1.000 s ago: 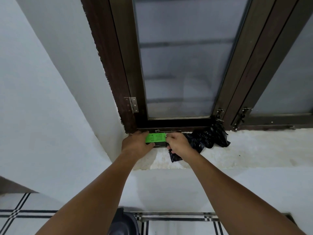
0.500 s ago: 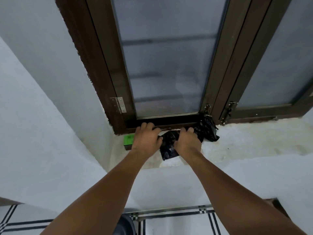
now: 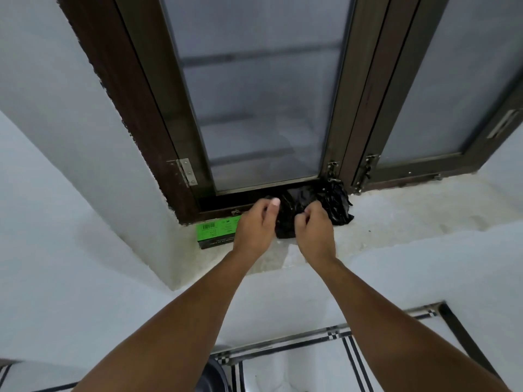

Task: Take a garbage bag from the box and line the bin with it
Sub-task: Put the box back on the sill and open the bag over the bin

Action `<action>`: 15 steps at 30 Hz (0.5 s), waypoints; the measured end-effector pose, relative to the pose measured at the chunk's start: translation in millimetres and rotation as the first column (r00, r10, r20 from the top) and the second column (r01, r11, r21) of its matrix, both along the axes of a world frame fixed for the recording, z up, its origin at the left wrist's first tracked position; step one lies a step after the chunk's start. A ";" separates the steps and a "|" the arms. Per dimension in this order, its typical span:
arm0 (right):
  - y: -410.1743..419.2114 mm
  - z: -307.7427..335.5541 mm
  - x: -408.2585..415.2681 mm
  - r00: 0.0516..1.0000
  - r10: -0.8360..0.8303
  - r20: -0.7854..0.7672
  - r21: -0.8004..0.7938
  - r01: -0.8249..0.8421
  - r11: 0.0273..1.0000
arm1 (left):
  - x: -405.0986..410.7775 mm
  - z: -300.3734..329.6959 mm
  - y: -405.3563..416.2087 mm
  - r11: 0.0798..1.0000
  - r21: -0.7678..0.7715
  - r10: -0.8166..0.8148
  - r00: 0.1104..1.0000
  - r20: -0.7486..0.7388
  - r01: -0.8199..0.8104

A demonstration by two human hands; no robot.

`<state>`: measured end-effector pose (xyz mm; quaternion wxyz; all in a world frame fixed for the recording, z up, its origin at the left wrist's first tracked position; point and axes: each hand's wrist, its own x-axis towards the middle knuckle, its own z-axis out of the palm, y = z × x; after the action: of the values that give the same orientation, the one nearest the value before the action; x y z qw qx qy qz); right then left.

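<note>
A green box [image 3: 215, 231] lies on the white window sill [image 3: 396, 222] against the dark frame, just left of my left hand [image 3: 256, 230]. A black garbage bag [image 3: 285, 222] sits crumpled on the sill between my hands. My left hand pinches its left part, thumb up. My right hand [image 3: 312, 230] is closed on its right part. More black plastic [image 3: 338, 205] bunches at the foot of the window latch, right of my right hand. A dark curved rim, perhaps the bin [image 3: 215, 374], shows at the bottom edge under my left forearm.
A brown-framed frosted window [image 3: 254, 94] rises straight above the sill, with a hinge [image 3: 185, 171] on the left and latches [image 3: 331, 171] at the middle. White walls flank the recess. A tiled floor with black stripes [image 3: 311, 360] lies below.
The green box went from between my hands to the sill on the left. Both hands moved right onto the black bag and gripped it. The view shifted left and down a little.
</note>
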<state>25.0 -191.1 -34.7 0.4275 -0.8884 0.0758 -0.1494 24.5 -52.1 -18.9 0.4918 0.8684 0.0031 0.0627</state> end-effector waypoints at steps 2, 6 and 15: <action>-0.5 6.6 -8.0 0.997 0.062 0.034 0.022 -0.063 0.998 | 3.3 9.0 -7.5 0.967 -0.246 0.016 0.981 -0.195 -0.064; 1.5 12.7 -33.2 0.973 0.226 0.057 -0.095 -0.220 0.971 | 2.3 20.8 -15.6 0.861 -0.506 -0.175 0.913 -0.368 -0.039; -8.0 18.6 -71.8 0.988 0.045 -0.151 0.516 0.040 0.856 | -54.0 38.3 7.3 0.882 -0.437 -0.002 0.923 -0.384 -0.180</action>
<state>-46.7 -199.1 -16.1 0.6431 -0.7501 0.1453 -0.0524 -29.5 -44.8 19.4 0.6717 0.7203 0.1520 -0.0833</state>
